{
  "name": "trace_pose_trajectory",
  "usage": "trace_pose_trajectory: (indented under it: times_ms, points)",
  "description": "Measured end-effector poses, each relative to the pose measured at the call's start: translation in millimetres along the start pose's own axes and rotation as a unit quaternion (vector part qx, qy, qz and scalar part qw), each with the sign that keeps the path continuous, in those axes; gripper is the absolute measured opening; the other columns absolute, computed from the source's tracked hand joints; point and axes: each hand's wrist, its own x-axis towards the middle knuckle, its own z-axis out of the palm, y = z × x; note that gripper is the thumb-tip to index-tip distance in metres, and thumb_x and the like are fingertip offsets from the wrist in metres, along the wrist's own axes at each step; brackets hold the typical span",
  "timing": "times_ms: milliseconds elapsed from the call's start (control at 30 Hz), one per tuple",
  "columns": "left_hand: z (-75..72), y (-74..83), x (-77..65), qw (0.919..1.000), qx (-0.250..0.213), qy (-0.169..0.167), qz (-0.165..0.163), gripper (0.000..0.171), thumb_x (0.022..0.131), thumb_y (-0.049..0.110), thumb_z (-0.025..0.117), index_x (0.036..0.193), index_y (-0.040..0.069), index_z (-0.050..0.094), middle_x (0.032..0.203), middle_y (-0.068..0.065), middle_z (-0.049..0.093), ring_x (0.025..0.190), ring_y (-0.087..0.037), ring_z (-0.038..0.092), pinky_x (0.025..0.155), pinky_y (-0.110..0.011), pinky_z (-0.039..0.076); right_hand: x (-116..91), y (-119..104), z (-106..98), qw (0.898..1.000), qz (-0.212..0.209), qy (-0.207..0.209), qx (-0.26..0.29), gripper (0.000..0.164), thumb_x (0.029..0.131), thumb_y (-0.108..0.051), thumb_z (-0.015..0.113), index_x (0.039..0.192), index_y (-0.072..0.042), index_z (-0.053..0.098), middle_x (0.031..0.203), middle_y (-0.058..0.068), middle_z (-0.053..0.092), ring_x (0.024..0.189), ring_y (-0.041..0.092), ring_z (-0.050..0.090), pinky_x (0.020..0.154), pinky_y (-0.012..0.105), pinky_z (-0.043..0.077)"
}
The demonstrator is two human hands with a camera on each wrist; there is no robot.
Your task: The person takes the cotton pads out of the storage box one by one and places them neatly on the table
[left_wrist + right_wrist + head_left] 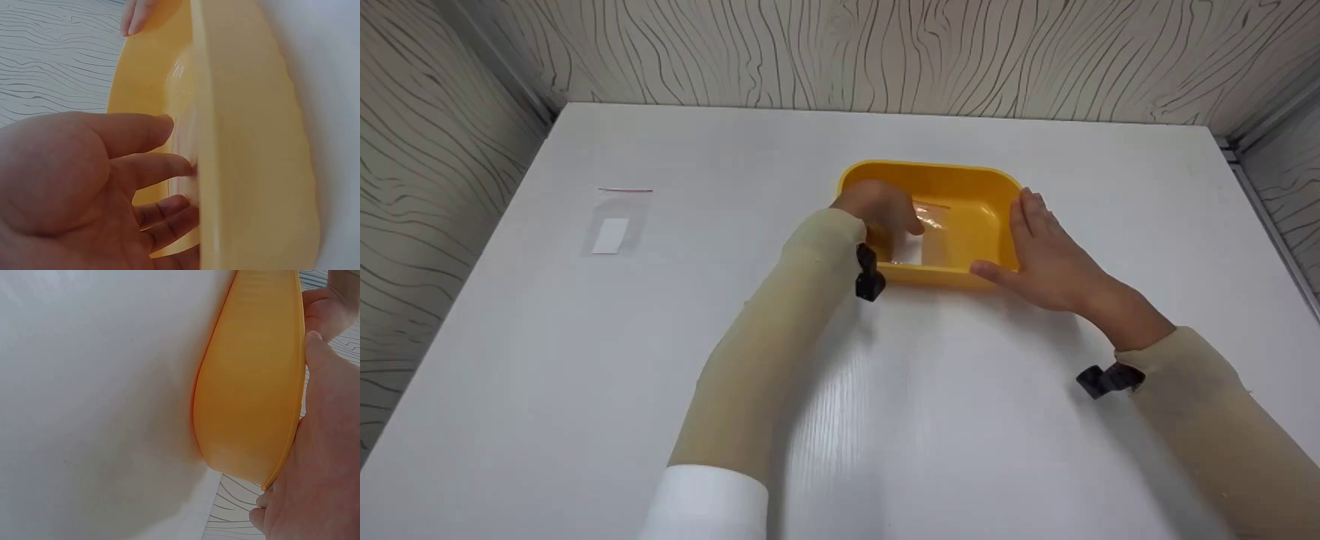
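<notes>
A yellow plastic box point(960, 180) stands on the white table. My left hand point(881, 206) reaches down inside its left part. In the left wrist view the left hand's fingers point(152, 169) are spread and loosely bent, with the thumb apart from them and the fingertips partly hidden behind the box wall. Under this hand in the box lies a clear zip bag point(934, 217) with a white piece in it. My right hand point(1054, 262) rests against the box's right front corner, its fingers straight along the right rim and its thumb stretched along the front rim.
Another clear zip bag point(622, 217) with a red-edged top and a white card inside lies flat on the left of the white table point(720, 165). Panels with a wood-grain pattern point(810, 52) stand behind the table and at both sides.
</notes>
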Motion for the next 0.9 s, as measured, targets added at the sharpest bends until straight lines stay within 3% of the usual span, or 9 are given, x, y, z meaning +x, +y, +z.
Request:
trace_pose_trajectory:
  times_ms: [300, 400, 500, 733, 900]
  points:
    - [1.8, 0.7, 0.7, 0.9992, -0.036, 0.012, 0.007, 0.047, 0.085, 0.027, 0.084, 0.124, 0.021, 0.058, 0.116, 0.000, 0.058, 0.113, -0.022, 0.055, 0.090, -0.032, 0.055, 1, 1, 1, 1.000, -0.003, 0.005, 0.000, 0.118, 0.095, -0.072, 0.049, 0.155, 0.008, -0.014, 0.164, 0.025, -0.020, 0.153, 0.042, -0.012, 0.122, 0.058, 0.007]
    - [-0.5, 3.0, 2.4, 0.9997, 0.009, -0.002, 0.025, 0.046, 0.089, 0.033, 0.080, 0.126, 0.021, 0.056, 0.118, 0.000, 0.058, 0.112, -0.022, 0.055, 0.092, -0.032, 0.054, 1, 1, 0, 1.000, -0.005, 0.005, 0.000, 0.118, 0.095, -0.072, 0.049, 0.155, 0.008, -0.014, 0.164, 0.024, -0.022, 0.153, 0.040, -0.013, 0.122, 0.058, 0.007]
    - [-4.2, 5.9, 6.4, 0.9943, 0.088, -0.034, 0.051, 0.045, 0.095, 0.038, 0.072, 0.132, 0.019, 0.053, 0.121, -0.001, 0.055, 0.114, -0.021, 0.053, 0.095, -0.032, 0.052, 1, 1, 0, 1.000, -0.006, 0.005, -0.003, 0.117, 0.095, -0.071, 0.048, 0.155, 0.008, -0.013, 0.164, 0.024, -0.022, 0.153, 0.040, -0.014, 0.123, 0.057, 0.006]
    - [-7.2, 10.9, 15.8, 0.9848, 0.151, -0.043, 0.075, 0.043, 0.100, 0.043, 0.064, 0.135, 0.020, 0.054, 0.119, 0.002, 0.054, 0.116, -0.018, 0.051, 0.099, -0.032, 0.048, 0, 0, 0, 1.000, -0.004, 0.003, -0.001, 0.117, 0.095, -0.072, 0.047, 0.155, 0.008, -0.013, 0.164, 0.024, -0.022, 0.153, 0.039, -0.015, 0.123, 0.057, 0.005]
    - [-8.5, 11.3, 19.3, 0.9633, 0.233, -0.044, 0.126, 0.041, 0.104, 0.043, 0.056, 0.135, 0.018, 0.057, 0.117, 0.001, 0.053, 0.112, -0.018, 0.050, 0.096, -0.031, 0.046, 0, 1, 1, 1.000, -0.003, 0.003, 0.003, 0.118, 0.095, -0.072, 0.048, 0.155, 0.008, -0.014, 0.164, 0.023, -0.023, 0.153, 0.039, -0.014, 0.123, 0.057, 0.006]
